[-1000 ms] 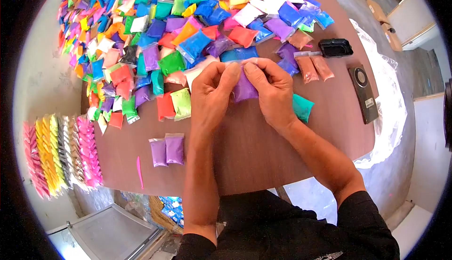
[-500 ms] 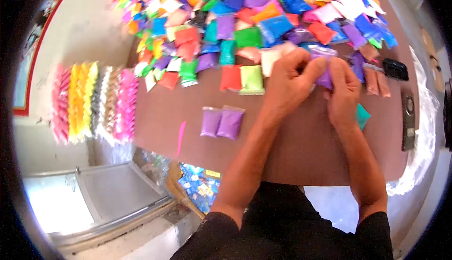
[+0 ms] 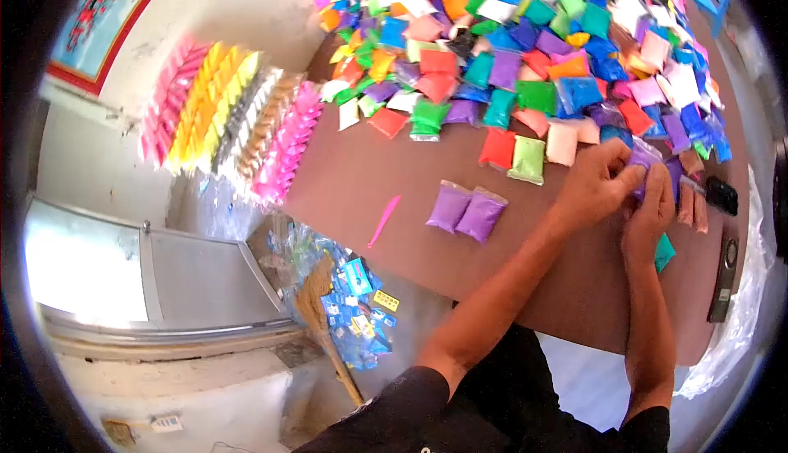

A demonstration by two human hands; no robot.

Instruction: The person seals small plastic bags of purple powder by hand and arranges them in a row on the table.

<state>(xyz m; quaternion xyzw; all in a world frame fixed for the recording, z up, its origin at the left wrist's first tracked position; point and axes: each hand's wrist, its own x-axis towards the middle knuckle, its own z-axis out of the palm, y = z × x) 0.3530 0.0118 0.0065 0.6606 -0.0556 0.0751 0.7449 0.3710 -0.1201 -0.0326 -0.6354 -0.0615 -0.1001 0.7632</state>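
Observation:
My left hand (image 3: 603,185) and my right hand (image 3: 651,213) are close together over the right part of the brown table, fingers closed on one purple packet (image 3: 645,156). The packet's clear top edge shows between the fingertips; its lower part is mostly hidden. Left of my hands two purple packets (image 3: 450,205) lie side by side on the table. A light green packet (image 3: 527,159) and a red packet (image 3: 497,148) lie at the near edge of the big pile of coloured packets. Partly behind my right wrist is a teal packet (image 3: 665,251).
The pile (image 3: 533,51) covers the far side of the brown table (image 3: 361,170). A pink plastic tool (image 3: 383,221) lies near its left edge. Coloured packet strips (image 3: 230,116) hang at the left. A black object (image 3: 721,195) sits at the right; a broom (image 3: 316,301) leans below.
The view has turned, so the table and both hands appear further right and lower. Both hands still hold the purple packet.

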